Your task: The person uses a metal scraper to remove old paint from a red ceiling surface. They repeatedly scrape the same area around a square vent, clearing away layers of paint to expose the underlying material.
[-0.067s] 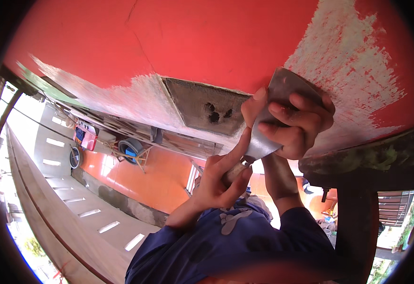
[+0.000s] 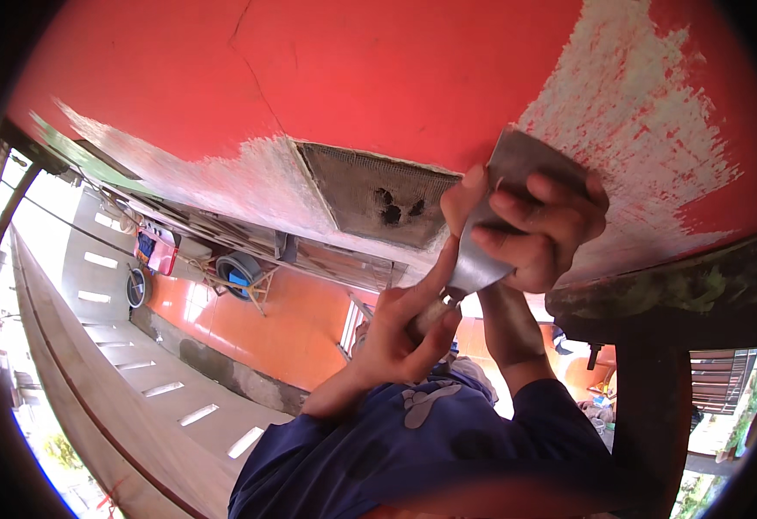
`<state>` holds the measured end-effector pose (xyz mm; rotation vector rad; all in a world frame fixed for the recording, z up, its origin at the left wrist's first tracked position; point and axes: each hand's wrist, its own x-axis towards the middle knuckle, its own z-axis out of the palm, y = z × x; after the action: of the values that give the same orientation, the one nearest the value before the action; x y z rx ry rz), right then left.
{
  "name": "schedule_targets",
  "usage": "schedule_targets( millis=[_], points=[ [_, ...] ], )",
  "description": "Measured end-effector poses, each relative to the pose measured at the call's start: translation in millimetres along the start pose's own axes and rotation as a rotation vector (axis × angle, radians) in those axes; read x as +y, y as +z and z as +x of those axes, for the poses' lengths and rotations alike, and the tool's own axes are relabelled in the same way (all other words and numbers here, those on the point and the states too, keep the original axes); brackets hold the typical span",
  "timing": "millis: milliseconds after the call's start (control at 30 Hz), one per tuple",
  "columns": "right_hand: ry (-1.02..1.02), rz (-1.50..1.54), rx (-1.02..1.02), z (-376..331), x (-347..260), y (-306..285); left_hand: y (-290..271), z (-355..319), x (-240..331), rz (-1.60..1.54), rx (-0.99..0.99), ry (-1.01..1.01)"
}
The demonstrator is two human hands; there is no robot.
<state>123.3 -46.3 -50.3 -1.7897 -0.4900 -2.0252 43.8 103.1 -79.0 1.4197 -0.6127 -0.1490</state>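
A wide metal putty knife (image 2: 481, 262) is raised against a red painted surface (image 2: 378, 69) with whitish scraped patches. My left hand (image 2: 400, 333) is closed round its handle, the index finger stretched along the neck towards the blade. The fingers of my right hand (image 2: 556, 229) curl over the blade, pressing on its face, which they partly cover. Left of the blade, a dark rectangular mesh-covered patch (image 2: 352, 177) with ragged holes sits in the surface. Whether the blade's far edge touches the paint I cannot tell.
A whitish scraped area (image 2: 629, 147) spreads at the right, beside a dark beam (image 2: 681, 290) and post. Thin cracks run through the red paint. Below at left are an orange tiled floor (image 2: 301, 333), a grey tub (image 2: 238, 275) on a stand and a pale slotted wall (image 2: 188, 389).
The putty knife's blade and my right hand have shifted very slightly downward and left. My left hand stays almost where it was, still round the handle.
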Motion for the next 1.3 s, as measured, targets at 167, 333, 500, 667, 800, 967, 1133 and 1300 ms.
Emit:
schedule_targets(
  millis=[167, 333, 500, 667, 800, 967, 1133, 1300],
  points=[
    [-0.023, -0.004, -0.026, -5, -5, -4, 10, -3, -9, -0.016, 0.045, 0.095],
    [-0.047, -0.041, -0.044, -15, -2, -7, 5, -6, -14, 0.003, 0.043, 0.042],
    [-0.073, -0.013, -0.023, -15, 0, -5, 5, -4, -14, 0.014, 0.03, 0.133],
    [-0.1, 0.004, 0.023, -8, -1, 1, 4, 1, -14, -0.008, 0.044, 0.098],
    [-0.042, -0.028, 0.008, -3, 1, 1, 8, 5, -16, 0.011, 0.105, 0.097],
    [-0.114, 0.046, 0.02, -4, 2, -1, 12, 1, -12, -0.102, 0.036, 0.061],
    [-0.051, 0.006, 0.045, -2, 2, 3, 11, 3, -7, -0.011, 0.064, 0.121],
    [-0.025, 0.046, 0.068, 14, 3, 4, 10, 11, 0, -0.015, 0.047, 0.14]
  ],
)
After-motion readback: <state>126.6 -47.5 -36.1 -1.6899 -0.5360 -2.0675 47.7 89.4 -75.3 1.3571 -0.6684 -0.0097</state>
